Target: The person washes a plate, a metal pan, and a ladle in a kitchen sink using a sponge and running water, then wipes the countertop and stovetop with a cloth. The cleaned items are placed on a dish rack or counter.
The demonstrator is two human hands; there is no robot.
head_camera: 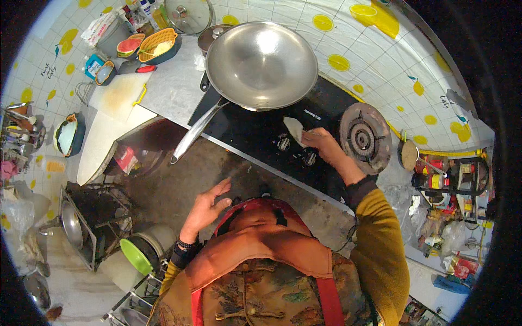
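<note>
In my right hand (322,142) is a pale cloth (294,127), pressed against the black glass top of a gas stove (261,130) just above its control knobs (284,142). A steel wok (261,65) sits at the stove's left side, its long metal handle (200,130) jutting out past the front edge. The right-hand burner (361,137) is bare, with a stained round drip plate about it. My left hand (208,205) hangs in front of my apron (261,244), fingers apart and holding nothing.
Left of the wok, a grey counter (175,81) carries a cutting board (118,95), an orange basket (158,44) and bottles. A black pot (212,36) stands behind the wok. Sauce bottles (436,181) crowd the right counter. Low on the left are a metal rack (96,228) and a green basin (136,256).
</note>
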